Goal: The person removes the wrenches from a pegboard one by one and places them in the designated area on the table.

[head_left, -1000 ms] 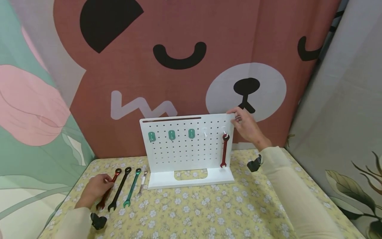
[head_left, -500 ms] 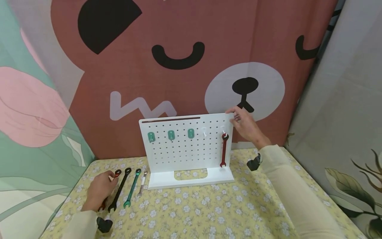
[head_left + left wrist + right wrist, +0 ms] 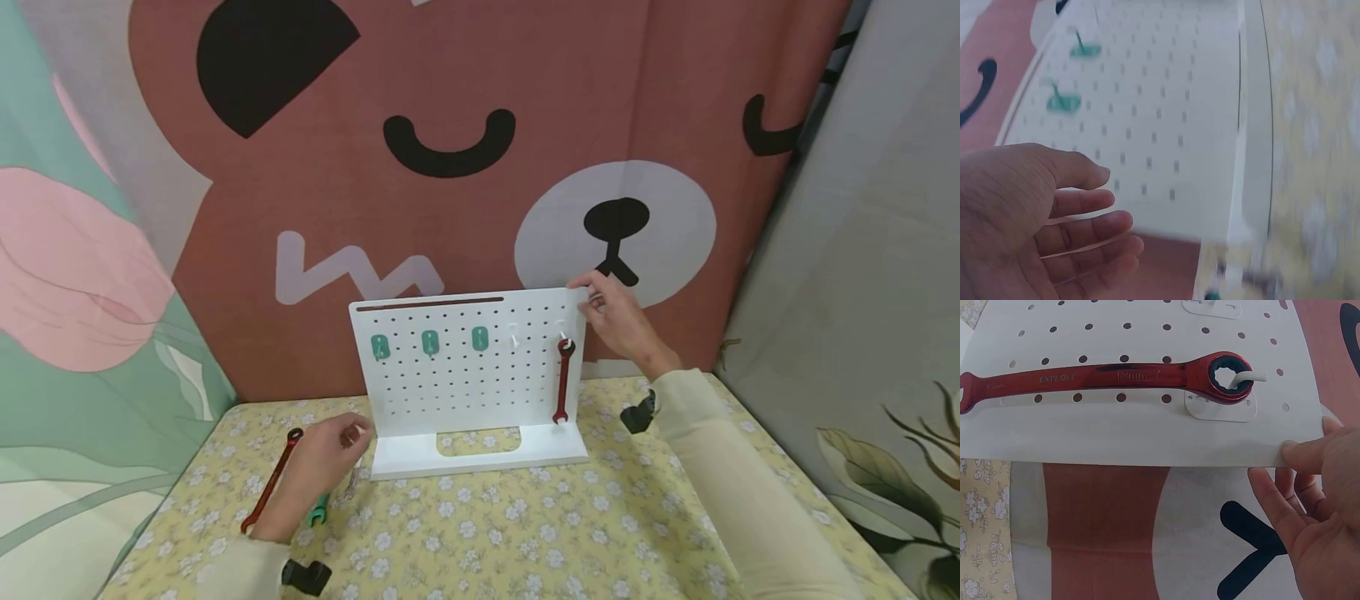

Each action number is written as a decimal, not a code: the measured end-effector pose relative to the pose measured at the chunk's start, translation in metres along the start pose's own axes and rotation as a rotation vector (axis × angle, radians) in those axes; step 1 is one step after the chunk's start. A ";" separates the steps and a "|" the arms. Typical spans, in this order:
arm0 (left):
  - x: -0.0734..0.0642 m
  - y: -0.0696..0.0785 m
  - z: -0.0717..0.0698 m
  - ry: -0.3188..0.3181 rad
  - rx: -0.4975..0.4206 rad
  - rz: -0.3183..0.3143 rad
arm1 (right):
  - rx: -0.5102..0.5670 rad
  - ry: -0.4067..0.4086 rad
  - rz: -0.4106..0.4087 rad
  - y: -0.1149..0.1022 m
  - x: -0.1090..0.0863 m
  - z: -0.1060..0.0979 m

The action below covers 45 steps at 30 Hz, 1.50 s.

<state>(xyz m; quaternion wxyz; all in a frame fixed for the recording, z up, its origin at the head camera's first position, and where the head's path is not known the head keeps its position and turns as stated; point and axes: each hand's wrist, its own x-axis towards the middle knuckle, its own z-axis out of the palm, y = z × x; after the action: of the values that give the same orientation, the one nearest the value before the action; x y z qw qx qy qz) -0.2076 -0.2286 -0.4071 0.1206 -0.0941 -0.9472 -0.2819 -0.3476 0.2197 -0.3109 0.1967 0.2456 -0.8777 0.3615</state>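
My left hand (image 3: pixel 327 454) hovers over the wrenches at the left of the table, fingers loosely bent; the left wrist view shows nothing in it. A red wrench (image 3: pixel 272 482) lies left of that hand. Below the hand, part of a green wrench (image 3: pixel 318 510) shows, with a small silver wrench (image 3: pixel 352 482) beside it. The black wrench is out of sight, behind the hand and forearm as far as I can tell. My right hand (image 3: pixel 621 321) pinches the upper right edge of a white pegboard (image 3: pixel 1104 437). Another red wrench (image 3: pixel 1141 376) hangs by its ring end on a white hook.
Three green hooks (image 3: pixel 430 342) and a bare white hook (image 3: pixel 514 337) are fixed along the board's upper part. The board stands on its white base (image 3: pixel 480 464) on a flowered tablecloth (image 3: pixel 480 533). A curtain with a bear print (image 3: pixel 450 225) hangs close behind.
My left hand has moved right from the red wrench on the table, past the black one, toward the board's left edge. The right hand keeps its hold on the pegboard.
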 end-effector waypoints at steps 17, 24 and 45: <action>0.022 0.095 0.076 -0.102 -0.190 0.244 | 0.001 0.007 0.014 -0.001 0.000 0.001; 0.028 0.107 0.090 -0.095 -0.261 0.249 | -0.005 0.014 0.012 -0.003 -0.001 0.001; 0.065 0.156 0.145 -0.125 -0.272 0.260 | -0.008 0.028 0.009 0.001 -0.002 0.002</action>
<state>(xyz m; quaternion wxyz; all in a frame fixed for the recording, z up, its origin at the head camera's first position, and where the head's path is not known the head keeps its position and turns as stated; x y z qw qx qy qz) -0.2568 -0.0118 -0.4265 0.0829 -0.2483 -0.8860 -0.3828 -0.3469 0.2194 -0.3130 0.2082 0.2356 -0.8774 0.3624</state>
